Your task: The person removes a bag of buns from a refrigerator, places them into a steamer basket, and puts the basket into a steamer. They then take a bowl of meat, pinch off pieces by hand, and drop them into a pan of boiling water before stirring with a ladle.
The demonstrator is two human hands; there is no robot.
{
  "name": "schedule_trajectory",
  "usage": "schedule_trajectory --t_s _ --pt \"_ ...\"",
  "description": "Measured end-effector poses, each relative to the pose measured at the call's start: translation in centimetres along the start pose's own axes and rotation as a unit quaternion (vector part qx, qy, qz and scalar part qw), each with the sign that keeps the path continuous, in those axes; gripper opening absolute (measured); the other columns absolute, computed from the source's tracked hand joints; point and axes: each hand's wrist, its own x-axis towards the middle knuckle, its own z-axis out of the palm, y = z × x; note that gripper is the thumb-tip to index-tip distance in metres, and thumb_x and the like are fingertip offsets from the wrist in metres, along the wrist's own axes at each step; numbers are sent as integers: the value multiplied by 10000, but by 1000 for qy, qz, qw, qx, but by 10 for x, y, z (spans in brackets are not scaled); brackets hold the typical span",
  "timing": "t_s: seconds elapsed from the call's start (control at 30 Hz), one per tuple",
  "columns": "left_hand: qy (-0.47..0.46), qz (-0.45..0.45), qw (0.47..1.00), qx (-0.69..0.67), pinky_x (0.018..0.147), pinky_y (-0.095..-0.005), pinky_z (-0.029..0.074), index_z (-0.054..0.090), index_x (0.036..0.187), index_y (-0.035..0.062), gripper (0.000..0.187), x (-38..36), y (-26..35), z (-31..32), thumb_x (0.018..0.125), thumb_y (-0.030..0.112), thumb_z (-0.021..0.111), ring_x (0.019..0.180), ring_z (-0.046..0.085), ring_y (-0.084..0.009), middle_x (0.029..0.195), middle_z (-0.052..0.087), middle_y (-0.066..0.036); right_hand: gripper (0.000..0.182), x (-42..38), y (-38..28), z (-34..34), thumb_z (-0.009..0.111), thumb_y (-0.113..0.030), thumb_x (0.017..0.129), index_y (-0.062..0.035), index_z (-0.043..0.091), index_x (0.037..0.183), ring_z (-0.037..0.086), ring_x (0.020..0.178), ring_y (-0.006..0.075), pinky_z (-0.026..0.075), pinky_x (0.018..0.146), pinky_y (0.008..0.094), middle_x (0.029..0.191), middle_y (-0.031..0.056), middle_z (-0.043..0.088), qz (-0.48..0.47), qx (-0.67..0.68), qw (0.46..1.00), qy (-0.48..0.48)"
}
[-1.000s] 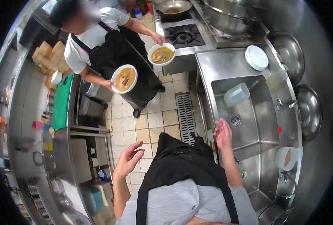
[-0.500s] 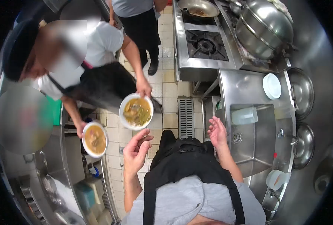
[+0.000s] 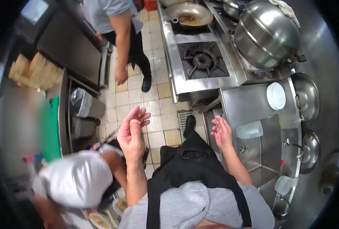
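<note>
My left hand [image 3: 132, 133] is raised in front of my body over the tiled floor. Its fingers are apart and slightly bent, with nothing in them. My right hand [image 3: 221, 133] hovers near the left edge of the steel sink [image 3: 266, 147], also open and holding nothing. Inside the sink lies a translucent plastic pitcher [image 3: 249, 129]. At the lower left, a co-worker in a white shirt [image 3: 80, 179] bends beside a bowl of soup [image 3: 101, 220] and a second bowl [image 3: 120, 206]. That person's hands are blurred or hidden.
Ahead on the right are a gas burner [image 3: 203, 60], a wok [image 3: 188, 15] and a large steel steamer pot [image 3: 268, 36]. A white round container [image 3: 276, 96] stands by the sink. Another person [image 3: 118, 26] walks in the aisle; bins [image 3: 87, 105] line the left counter.
The co-worker with two soup bowls has passed from ahead on my left to the lower left. The other person has come closer. My view has shifted forward; both hands stay raised and unoccupied.
</note>
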Motion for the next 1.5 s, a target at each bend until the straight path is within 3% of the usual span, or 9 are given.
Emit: schedule_trajectory --t_s 0.27,0.47,0.63,0.97,1.17,1.23,1.37,1.43,1.5 --pt "-117 182 955 205 900 -309 523 564 1286 -55 329 209 40 102 1042 154 495 1034 653 -180 1144 670 -122 356 119 -30 -19 533 -299 1014 -77 543 1292 586 777 111 514 608 298 1046 50 643 -26 127 990 56" --pt "-123 208 848 473 754 -321 541 714 815 -40 325 368 43 136 975 217 594 864 706 -258 1015 708 -189 344 224 -83 26 549 -261 1011 -75 531 1299 595 769 118 534 584 298 1056 70 629 -84 118 989 -1" --pt "-167 363 705 585 954 -448 488 494 1236 16 386 529 2 121 852 -29 504 1181 534 -436 1359 482 -260 360 282 -106 73 540 -267 1021 -63 516 1316 587 769 118 540 577 304 1053 72 622 -113 61 991 32" --pt "-152 434 520 720 1064 -436 415 454 1357 24 584 988 -172 152 801 52 629 1259 511 -361 1326 548 -192 278 318 -72 187 571 -210 1005 -58 574 1238 610 688 113 553 553 280 967 63 661 -142 -29 934 327" --pt "-167 439 501 727 1045 -441 418 470 1348 45 558 1074 -247 194 820 79 644 1203 557 -323 1257 596 -168 300 299 -35 271 589 -188 992 -7 554 1228 627 694 148 550 553 293 962 105 653 -47 -153 931 328" --pt "-206 253 512 794 905 -410 507 606 1180 60 336 1076 -245 216 851 119 638 1017 654 -289 1058 672 -109 314 288 -29 282 588 -197 990 0 549 1231 626 691 157 561 558 306 964 110 651 -54 -145 920 360" --pt "-317 237 476 786 647 -354 539 656 869 105 174 1076 -225 217 929 267 635 758 696 -228 744 656 -26 325 273 -38 308 586 -213 990 2 543 1230 624 714 160 573 571 315 974 114 644 -58 -110 895 429" --pt "-495 -313 601 544 457 -278 466 573 689 155 372 1081 -205 210 956 410 623 622 675 -166 570 568 24 320 269 -35 316 583 -214 992 -3 544 1230 623 726 157 570 575 309 976 110 643 -64 -98 893 434" --pt "-503 -417 681 329 409 -222 421 531 666 182 422 1057 -187 192 944 484 629 560 649 -120 496 490 72 316 270 -31 321 580 -215 994 -8 545 1230 621 737 153 567 578 304 978 107 643 -76 -81 892 438"
